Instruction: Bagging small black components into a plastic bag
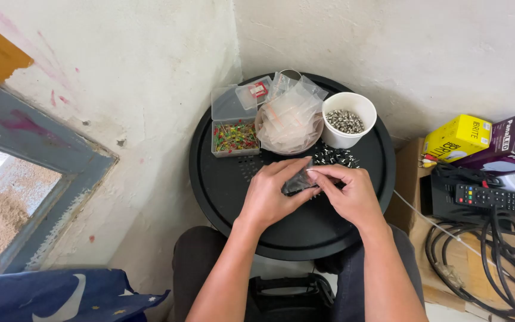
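While both hands pinch it, the small clear bag (298, 182) sits between them over the middle of the black round tray (222, 191). My left hand (267, 197) closes thumb and fingers on the bag's near-left edge; my right hand (353, 194) closes its fingertips on the top-right edge. Both grips are tight on the bag, with nothing else held. Dark small parts seem to lie inside; I cannot tell whether its mouth is open.

Judged step: filling or closing one bag. Any next move calls for keeping the mouth level and the pinch steady.

Just beyond the grip lie loose screws (335, 157). Farther out stand a white cup (349, 119) of screws, a dish of empty bags (290, 116), and a clear box (235, 136) of coloured bits. Well right: a remote (493, 197) and cables (502, 250).
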